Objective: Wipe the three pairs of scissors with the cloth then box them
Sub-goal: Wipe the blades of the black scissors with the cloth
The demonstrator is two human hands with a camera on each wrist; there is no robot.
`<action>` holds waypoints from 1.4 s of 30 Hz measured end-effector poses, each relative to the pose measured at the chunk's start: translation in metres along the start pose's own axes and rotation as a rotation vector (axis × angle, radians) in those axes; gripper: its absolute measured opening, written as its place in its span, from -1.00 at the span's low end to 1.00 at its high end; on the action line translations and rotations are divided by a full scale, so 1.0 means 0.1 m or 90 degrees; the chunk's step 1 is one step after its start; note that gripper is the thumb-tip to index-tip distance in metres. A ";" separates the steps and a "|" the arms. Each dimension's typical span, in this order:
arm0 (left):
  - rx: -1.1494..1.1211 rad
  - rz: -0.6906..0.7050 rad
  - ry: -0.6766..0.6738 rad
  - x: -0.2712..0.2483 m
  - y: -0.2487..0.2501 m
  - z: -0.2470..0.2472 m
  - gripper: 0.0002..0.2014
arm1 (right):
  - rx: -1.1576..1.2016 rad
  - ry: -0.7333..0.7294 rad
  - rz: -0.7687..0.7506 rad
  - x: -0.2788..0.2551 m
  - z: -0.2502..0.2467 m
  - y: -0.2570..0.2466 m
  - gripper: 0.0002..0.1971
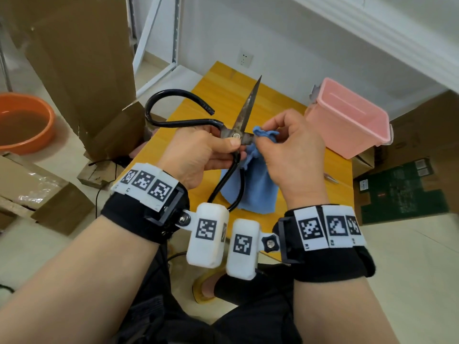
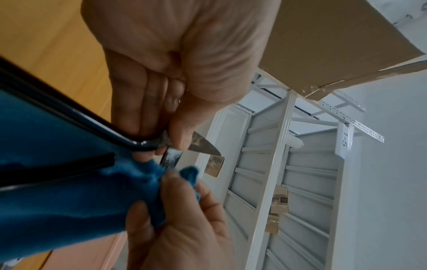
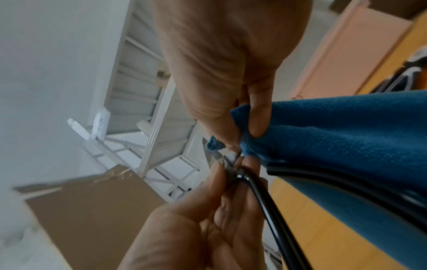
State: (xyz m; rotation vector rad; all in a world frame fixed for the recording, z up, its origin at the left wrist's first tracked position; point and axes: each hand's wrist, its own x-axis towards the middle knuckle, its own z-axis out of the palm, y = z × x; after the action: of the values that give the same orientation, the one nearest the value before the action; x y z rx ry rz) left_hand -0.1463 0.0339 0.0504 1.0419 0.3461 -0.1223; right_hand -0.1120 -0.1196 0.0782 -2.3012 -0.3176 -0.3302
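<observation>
Large scissors [image 1: 244, 112] with black loop handles are held open above the yellow table [image 1: 216, 88], one rusty blade pointing up. My left hand [image 1: 234, 148] grips them at the pivot, thumb on the screw. My right hand [image 1: 267, 142] pinches a blue cloth [image 1: 250, 189] around the other blade beside the pivot; the rest of the cloth hangs down to the table. In the left wrist view my left hand [image 2: 171, 140] holds the scissors [image 2: 203, 144] against the cloth [image 2: 69, 191]. In the right wrist view my right hand [image 3: 245, 135] pinches the cloth [image 3: 346, 137]. A metal tip of another pair [image 1: 331, 179] shows behind my right hand. The pink box [image 1: 342, 135] stands open at the table's right.
An orange basin [image 1: 22, 122] sits on the floor at the left. Tall cardboard boxes [image 1: 82, 58] stand left of the table, and more boxes [image 1: 409, 184] lie to its right. White shelving [image 2: 289, 164] rises behind.
</observation>
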 end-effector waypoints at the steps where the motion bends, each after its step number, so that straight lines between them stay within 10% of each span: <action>1: 0.006 0.001 0.001 0.00 0.00 -0.01 -0.71 | -0.010 0.004 0.007 0.01 -0.02 0.03 -0.77; 8: 0.025 0.010 -0.008 -0.01 0.03 0.03 -0.88 | 0.023 -0.027 0.002 -0.02 0.03 -0.09 -0.78; 19: 0.029 0.005 -0.025 0.02 0.04 -0.06 -0.52 | 0.020 -0.039 0.001 -0.03 0.02 -0.15 -0.81; 42: 0.029 -0.021 -0.054 -0.02 0.04 0.01 -0.94 | 0.037 -0.006 0.051 -0.03 -0.02 0.04 -0.81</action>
State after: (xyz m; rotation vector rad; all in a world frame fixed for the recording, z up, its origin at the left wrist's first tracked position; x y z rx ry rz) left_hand -0.1467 0.0352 0.0544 1.0727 0.2843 -0.2041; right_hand -0.1142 -0.1238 0.0757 -2.2527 -0.2353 -0.2663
